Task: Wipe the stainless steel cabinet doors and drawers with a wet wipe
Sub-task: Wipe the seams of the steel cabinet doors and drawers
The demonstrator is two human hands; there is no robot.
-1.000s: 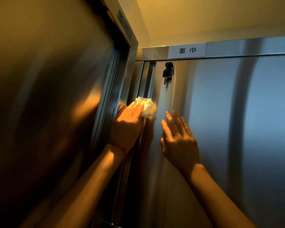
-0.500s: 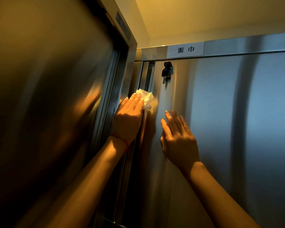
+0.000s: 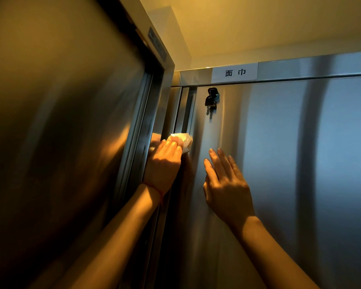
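Both hands work high on a steel cabinet in a dim, amber-lit corner. At far left stands a large cabinet door, brushed steel, dark and streaked with reflected light; nothing shows whether it has been wiped. Moving right, the left hand, a red string at its wrist, presses a white wet wipe flat under straight fingers against the narrow vertical edge where the 2 cabinet fronts meet. The wipe pokes out just beyond the fingertips, above and to the right of the knuckles. Next comes the right hand, fingers straight and slightly spread, palm resting on the right cabinet door and holding nothing; it appears to steady the panel. It sits just beside the left hand, below and right of the wipe, not touching it. Above the 2 hands a black key hangs in the lock, and a white label with 2 printed characters sits on the top rail. Judged from this moment, the job is mid-course: the seam is being cleaned, while the broad face of the right door, the area round the lock and any drawers, which are out of view, likely remain.
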